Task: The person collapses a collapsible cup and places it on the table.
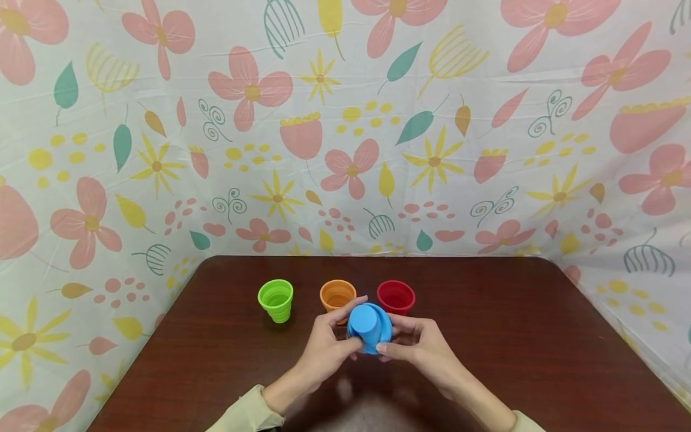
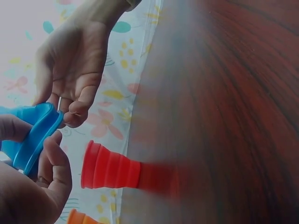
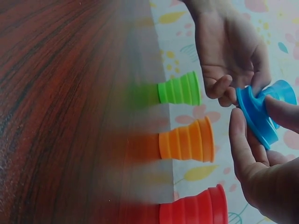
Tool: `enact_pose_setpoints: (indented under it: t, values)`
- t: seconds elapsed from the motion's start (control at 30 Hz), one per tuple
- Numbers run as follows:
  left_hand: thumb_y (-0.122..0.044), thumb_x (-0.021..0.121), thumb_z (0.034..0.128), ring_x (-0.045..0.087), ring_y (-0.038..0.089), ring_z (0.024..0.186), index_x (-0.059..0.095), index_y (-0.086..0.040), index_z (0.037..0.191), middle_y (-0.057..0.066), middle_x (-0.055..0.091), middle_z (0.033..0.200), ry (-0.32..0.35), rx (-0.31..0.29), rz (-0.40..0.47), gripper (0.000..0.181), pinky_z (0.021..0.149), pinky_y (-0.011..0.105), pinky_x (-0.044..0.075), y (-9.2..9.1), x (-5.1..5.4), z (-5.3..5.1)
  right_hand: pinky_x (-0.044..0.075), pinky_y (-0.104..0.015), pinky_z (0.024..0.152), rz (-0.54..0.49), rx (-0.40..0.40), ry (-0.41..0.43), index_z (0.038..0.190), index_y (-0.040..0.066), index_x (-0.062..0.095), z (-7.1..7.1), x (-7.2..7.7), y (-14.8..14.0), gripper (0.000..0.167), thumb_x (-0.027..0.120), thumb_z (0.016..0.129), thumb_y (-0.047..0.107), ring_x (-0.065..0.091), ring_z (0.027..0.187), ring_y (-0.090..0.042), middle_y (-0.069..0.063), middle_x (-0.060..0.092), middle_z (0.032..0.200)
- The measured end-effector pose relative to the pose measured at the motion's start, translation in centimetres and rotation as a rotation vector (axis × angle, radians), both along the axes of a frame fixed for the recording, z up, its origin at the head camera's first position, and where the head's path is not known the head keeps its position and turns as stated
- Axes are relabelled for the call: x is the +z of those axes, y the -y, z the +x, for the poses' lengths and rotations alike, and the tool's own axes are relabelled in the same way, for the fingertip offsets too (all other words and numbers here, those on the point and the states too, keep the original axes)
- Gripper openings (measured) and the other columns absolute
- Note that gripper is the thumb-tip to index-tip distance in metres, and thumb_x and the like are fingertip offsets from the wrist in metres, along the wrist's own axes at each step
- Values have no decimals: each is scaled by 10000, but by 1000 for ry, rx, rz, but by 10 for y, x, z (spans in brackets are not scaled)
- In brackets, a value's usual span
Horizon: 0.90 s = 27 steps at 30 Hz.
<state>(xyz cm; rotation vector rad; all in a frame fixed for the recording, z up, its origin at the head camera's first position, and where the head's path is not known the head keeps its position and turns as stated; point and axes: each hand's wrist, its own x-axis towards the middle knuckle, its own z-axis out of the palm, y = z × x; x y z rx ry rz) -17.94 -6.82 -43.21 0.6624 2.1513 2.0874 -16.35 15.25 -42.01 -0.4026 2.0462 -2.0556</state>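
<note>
In the head view, the left hand (image 1: 328,347) and right hand (image 1: 423,343) pinch the blue cup (image 1: 365,320) between thumbs and fingers, in the air nearest the orange cup (image 1: 337,293) and red cup (image 1: 396,294). In the left wrist view, its wall looks folded, suggesting soft, light rubber, hardly fragile. In the right wrist view, the rim (image 3: 257,120) seems stiffer, the surer hold.

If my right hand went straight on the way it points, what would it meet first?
The blue cup your right hand holds; beyond that, probably your left hand, though depth is hard to judge.
</note>
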Motion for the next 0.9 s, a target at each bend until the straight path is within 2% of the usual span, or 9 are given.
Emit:
enact_pose_setpoints:
  t: [0.33, 0.53, 0.7, 0.77, 0.9]
  values:
    - [88, 723, 835, 666, 267, 762, 666, -215, 1444, 92, 658, 1336, 14, 73, -12, 682, 585, 327, 588, -7, 0, 2, 635, -487, 828, 24, -26, -5, 1442, -88, 575, -1, -3, 1, 626, 831, 898, 85, 733, 925, -440, -222, 734, 1048]
    - [98, 720, 819, 657, 253, 767, 682, -216, 1423, 79, 670, 1312, 5, 96, -18, 682, 560, 320, 572, -10, 1, 2, 637, -481, 824, 17, -51, 4, 1419, -84, 595, -2, -3, 2, 600, 833, 889, 67, 751, 903, -389, -213, 735, 1046]
    - [103, 717, 834, 658, 252, 799, 683, -207, 1421, 72, 671, 1341, -5, 91, -27, 664, 583, 285, 566, -12, 1, 3, 640, -474, 814, -14, -33, -16, 1405, -118, 581, -2, -4, 1, 567, 803, 907, 39, 763, 887, -328, -215, 731, 1049]
    - [99, 717, 845, 667, 254, 855, 683, -204, 1422, 68, 663, 1371, -22, 83, -34, 653, 643, 282, 582, -12, 1, 3, 639, -480, 814, -24, -20, -17, 1406, -124, 572, -3, -6, 1, 560, 790, 912, 25, 763, 889, -317, -214, 730, 1051]
    - [85, 711, 869, 659, 246, 939, 662, -195, 1449, 64, 645, 1412, -44, 19, -28, 645, 662, 275, 582, -8, 0, 1, 633, -512, 821, -34, 23, -15, 1418, -113, 559, -6, -9, -3, 567, 785, 917, 24, 757, 907, -347, -222, 725, 1072]
